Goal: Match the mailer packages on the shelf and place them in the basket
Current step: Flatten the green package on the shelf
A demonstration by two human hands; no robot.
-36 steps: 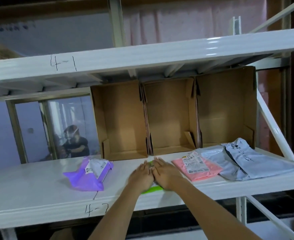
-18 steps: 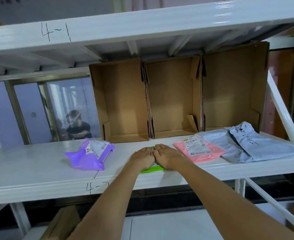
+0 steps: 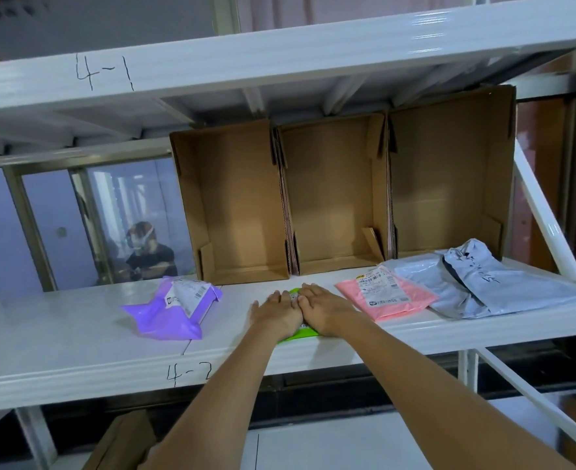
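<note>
white shelf [image 3: 59, 337]: both hands, left hand [image 3: 274, 312] and right hand [image 3: 323, 308], press green mailer [image 3: 296, 334].

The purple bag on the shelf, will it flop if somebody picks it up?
Probably yes. The purple mailer is thin crinkled plastic with loose splayed corners, so its edges should droop. Its middle bulges, so something inside may keep that part firmer. It looks small and likely light, and the glossy skin might slide easily.

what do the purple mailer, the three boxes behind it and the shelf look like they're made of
Purple mailer: likely thin plastic film, slightly glossy, crumpled into soft folds, paper label on top.
Three boxes: corrugated cardboard, matte brown, fluted edges showing at the flaps.
Shelf: probably painted metal, white and glossy with light streaks, though that's a guess from its look.
</note>
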